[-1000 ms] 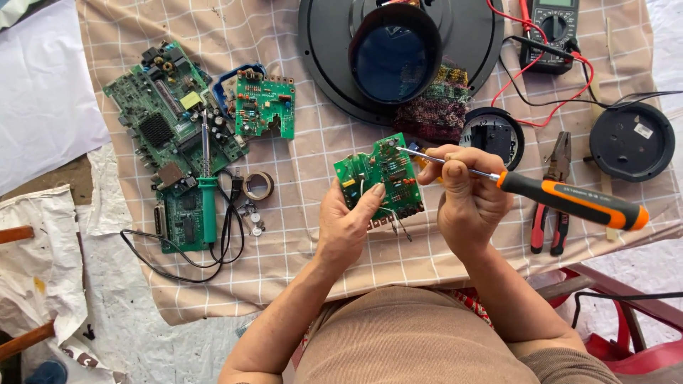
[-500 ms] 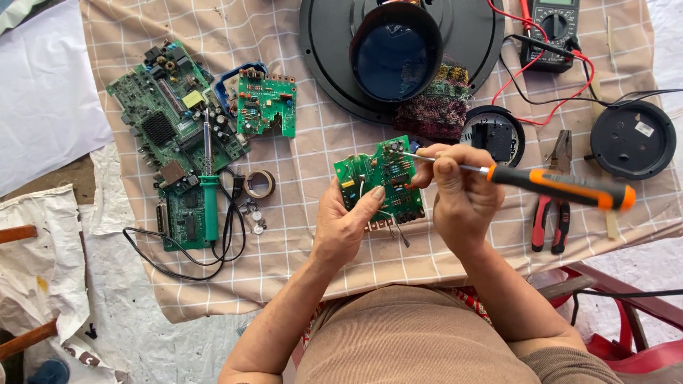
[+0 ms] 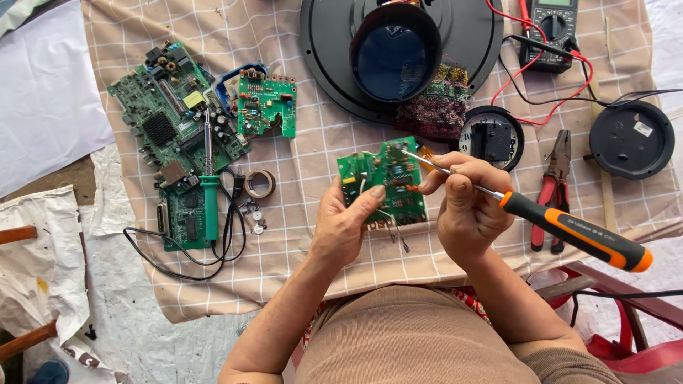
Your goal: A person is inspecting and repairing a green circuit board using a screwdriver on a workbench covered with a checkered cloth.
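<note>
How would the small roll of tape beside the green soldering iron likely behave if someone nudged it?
The tape roll lies flat on the checked cloth, so it would probably slide rather than roll. It looks thin and hollow, so likely light. The soldering iron and its black cable sit close by and might snag it.

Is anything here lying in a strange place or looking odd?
One thing: the soldering iron lies directly across the large circuit board, its tip resting on the components instead of in a stand. Otherwise the left hand holds the small board and the right hand the screwdriver normally.
</note>
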